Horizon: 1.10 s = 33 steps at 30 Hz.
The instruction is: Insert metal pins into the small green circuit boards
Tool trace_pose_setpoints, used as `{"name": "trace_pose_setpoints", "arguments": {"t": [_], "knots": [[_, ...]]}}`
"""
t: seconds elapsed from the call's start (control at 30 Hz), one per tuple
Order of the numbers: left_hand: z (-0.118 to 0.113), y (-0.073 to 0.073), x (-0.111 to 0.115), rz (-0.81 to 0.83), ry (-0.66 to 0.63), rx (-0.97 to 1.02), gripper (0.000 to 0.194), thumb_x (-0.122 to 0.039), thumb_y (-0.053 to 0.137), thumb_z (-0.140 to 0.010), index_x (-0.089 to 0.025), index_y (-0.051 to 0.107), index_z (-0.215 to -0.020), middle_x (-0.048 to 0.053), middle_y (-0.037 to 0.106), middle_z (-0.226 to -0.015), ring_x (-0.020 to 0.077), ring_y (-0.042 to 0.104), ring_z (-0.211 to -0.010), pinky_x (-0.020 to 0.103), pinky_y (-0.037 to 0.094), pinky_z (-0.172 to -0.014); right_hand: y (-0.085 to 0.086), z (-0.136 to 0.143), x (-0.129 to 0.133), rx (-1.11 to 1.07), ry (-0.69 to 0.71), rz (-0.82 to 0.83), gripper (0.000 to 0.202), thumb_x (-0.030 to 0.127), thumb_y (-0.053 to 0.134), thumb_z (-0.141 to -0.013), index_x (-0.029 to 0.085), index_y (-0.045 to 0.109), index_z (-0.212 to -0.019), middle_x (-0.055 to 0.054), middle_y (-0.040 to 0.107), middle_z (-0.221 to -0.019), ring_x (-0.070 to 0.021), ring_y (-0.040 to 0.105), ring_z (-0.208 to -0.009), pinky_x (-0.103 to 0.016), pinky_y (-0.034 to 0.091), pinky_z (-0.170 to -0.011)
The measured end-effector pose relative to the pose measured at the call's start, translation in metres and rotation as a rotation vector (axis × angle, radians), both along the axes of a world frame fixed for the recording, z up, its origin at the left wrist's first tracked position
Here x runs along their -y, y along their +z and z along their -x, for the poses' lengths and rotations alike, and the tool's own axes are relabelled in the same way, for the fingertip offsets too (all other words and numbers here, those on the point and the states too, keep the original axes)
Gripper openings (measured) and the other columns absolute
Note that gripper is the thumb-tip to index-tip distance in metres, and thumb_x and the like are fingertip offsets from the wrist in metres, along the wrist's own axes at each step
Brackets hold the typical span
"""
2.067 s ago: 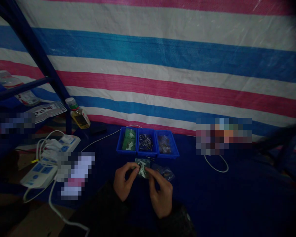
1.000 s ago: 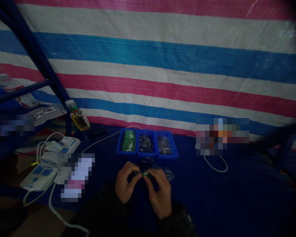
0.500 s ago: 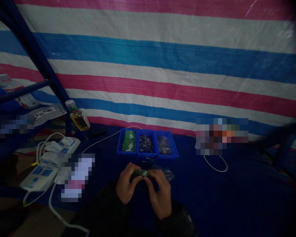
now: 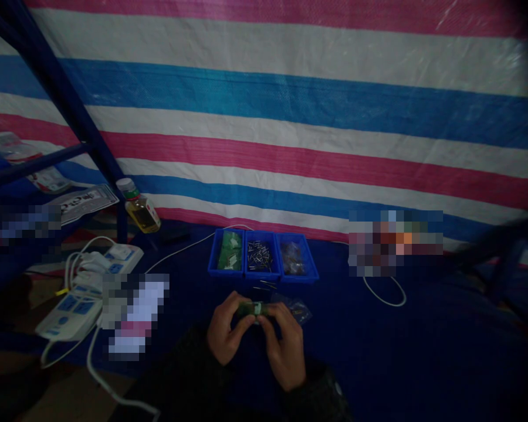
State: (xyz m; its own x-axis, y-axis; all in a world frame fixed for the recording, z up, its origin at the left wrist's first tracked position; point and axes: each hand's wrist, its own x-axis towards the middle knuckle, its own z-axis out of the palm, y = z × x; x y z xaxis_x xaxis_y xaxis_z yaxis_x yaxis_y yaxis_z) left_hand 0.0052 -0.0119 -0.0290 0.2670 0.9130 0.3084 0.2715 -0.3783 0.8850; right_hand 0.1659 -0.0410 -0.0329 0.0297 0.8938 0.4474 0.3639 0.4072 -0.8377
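Between my two hands is a small green packet (image 4: pixel 257 308) with a pale patch in its middle. My left hand (image 4: pixel 229 328) pinches its left end, and my right hand (image 4: pixel 286 343) grips the right end; both thumbs press near the centre. Fingers cover part of it, so its exact kind is unclear. Just past my right hand a clear plastic bag (image 4: pixel 300 310) lies on the table, with something small inside. A few thin metal pins (image 4: pixel 268 284) rest beyond my fingertips.
Three joined blue bins stand behind: one with green packets (image 4: pixel 231 249), one with metal pins (image 4: pixel 259 256), one with clear bags (image 4: pixel 293 258). At left are a white power strip (image 4: pixel 88 293) with cables, a bottle (image 4: pixel 138 205) and a blue frame post (image 4: pixel 66 94). A striped sheet (image 4: pixel 290 117) hangs behind.
The green packet has tilted slightly between my fingers, showing more of its face and the pale patch. Both hands stay almost in place.
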Motion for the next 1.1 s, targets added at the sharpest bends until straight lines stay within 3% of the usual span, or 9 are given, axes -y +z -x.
{"name": "trace_pose_setpoints", "arguments": {"t": [0.17, 0.37, 0.5, 0.6, 0.67, 0.77, 0.87, 1.0, 1.1], "knots": [[0.0, 0.0, -0.003, 0.006, -0.013, -0.023, 0.016, -0.032, 0.066, -0.092, -0.016, 0.068, -0.091, 0.005, 0.062, -0.084, 0.0198, 0.059, -0.078, 0.03, 0.044, -0.072, -0.001, -0.001, 0.001, -0.028, -0.023, -0.045, 0.019, 0.012, 0.049, -0.1, 0.022, 0.064, -0.094, -0.003, 0.068, -0.09, -0.0188, 0.063, -0.085, -0.031, 0.048, -0.077], [0.0, 0.001, -0.003, -0.008, 0.033, -0.038, 0.022, -0.031, 0.069, -0.091, -0.016, 0.065, -0.074, 0.001, 0.056, -0.072, 0.016, 0.054, -0.067, 0.027, 0.04, -0.064, -0.002, -0.001, -0.001, -0.017, -0.008, 0.015, 0.013, 0.019, 0.054, -0.1, 0.022, 0.066, -0.097, -0.003, 0.07, -0.092, -0.02, 0.066, -0.088, -0.033, 0.05, -0.081], [-0.001, -0.003, -0.001, 0.004, 0.102, 0.037, 0.015, -0.028, 0.075, -0.086, -0.018, 0.067, -0.094, -0.001, 0.062, -0.074, 0.0148, 0.057, -0.065, 0.025, 0.043, -0.064, -0.01, 0.002, 0.001, -0.08, -0.111, 0.021, 0.013, 0.023, 0.059, -0.098, 0.021, 0.064, -0.11, -0.004, 0.072, -0.094, -0.02, 0.07, -0.088, -0.032, 0.054, -0.081], [-0.002, -0.005, 0.002, -0.037, 0.144, 0.112, 0.014, -0.026, 0.074, -0.087, -0.018, 0.065, -0.095, 0.002, 0.067, -0.083, 0.0156, 0.062, -0.069, 0.026, 0.047, -0.067, -0.014, 0.004, 0.002, -0.141, -0.177, -0.004, 0.023, 0.023, 0.063, -0.096, 0.02, 0.058, -0.119, -0.003, 0.073, -0.09, -0.0184, 0.071, -0.083, -0.03, 0.056, -0.077], [-0.001, -0.003, 0.002, -0.059, 0.104, 0.092, 0.007, -0.025, 0.068, -0.091, -0.018, 0.068, -0.091, 0.004, 0.067, -0.084, 0.0169, 0.063, -0.073, 0.027, 0.049, -0.07, -0.012, 0.003, 0.003, -0.108, -0.158, -0.028, 0.013, 0.023, 0.062, -0.097, 0.021, 0.063, -0.11, -0.003, 0.074, -0.089, -0.0179, 0.072, -0.08, -0.029, 0.057, -0.075], [0.002, 0.001, 0.001, -0.064, 0.048, 0.041, 0.02, -0.023, 0.053, -0.1, -0.02, 0.073, -0.102, 0.008, 0.07, -0.093, 0.0212, 0.064, -0.089, 0.033, 0.05, -0.08, -0.005, -0.002, 0.004, -0.044, -0.124, -0.031, 0.015, 0.021, 0.056, -0.099, 0.022, 0.07, -0.104, -0.005, 0.076, -0.097, -0.0196, 0.074, -0.088, -0.029, 0.058, -0.079], [0.005, 0.002, -0.003, -0.117, 0.041, 0.021, 0.031, -0.02, 0.045, -0.103, -0.025, 0.074, -0.114, 0.01, 0.072, -0.114, 0.0254, 0.058, -0.111, 0.039, 0.048, -0.093, 0.0, -0.007, 0.006, -0.024, -0.113, -0.028, 0.027, 0.02, 0.048, -0.101, 0.022, 0.071, -0.116, -0.006, 0.077, -0.107, -0.0213, 0.075, -0.096, -0.031, 0.059, -0.083], [0.007, -0.002, -0.007, -0.152, 0.047, -0.019, 0.029, -0.018, 0.055, -0.099, -0.028, 0.073, -0.119, 0.008, 0.073, -0.119, 0.0262, 0.056, -0.112, 0.042, 0.048, -0.095, -0.001, -0.008, 0.006, -0.005, -0.086, -0.049, 0.033, 0.017, 0.046, -0.099, 0.022, 0.068, -0.123, -0.006, 0.076, -0.114, -0.022, 0.073, -0.102, -0.032, 0.058, -0.088], [0.008, -0.002, -0.009, -0.213, 0.065, -0.031, 0.022, -0.019, 0.062, -0.095, -0.028, 0.076, -0.11, 0.007, 0.074, -0.116, 0.0265, 0.056, -0.111, 0.044, 0.046, -0.098, -0.001, -0.005, 0.004, -0.014, -0.095, -0.05, 0.026, 0.017, 0.054, -0.097, 0.023, 0.069, -0.118, -0.006, 0.076, -0.108, -0.0212, 0.073, -0.097, -0.03, 0.057, -0.084]]}}
